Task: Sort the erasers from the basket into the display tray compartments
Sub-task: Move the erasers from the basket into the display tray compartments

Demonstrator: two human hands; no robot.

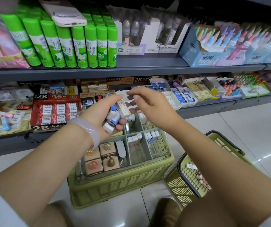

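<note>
Left hand [106, 110] grips several erasers [113, 117] above the display tray [165, 154]; right hand [145, 102] hovers beside, fingers loosely curled, holding nothing.

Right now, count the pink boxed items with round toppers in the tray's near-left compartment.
4. They sit two by two in the tray: far left, far right, near left, near right. The left forearm may hide others.

One head-worn wide-angle view looks forward and down, close over the tray [167, 145], facing the shelves [131, 69].
</note>
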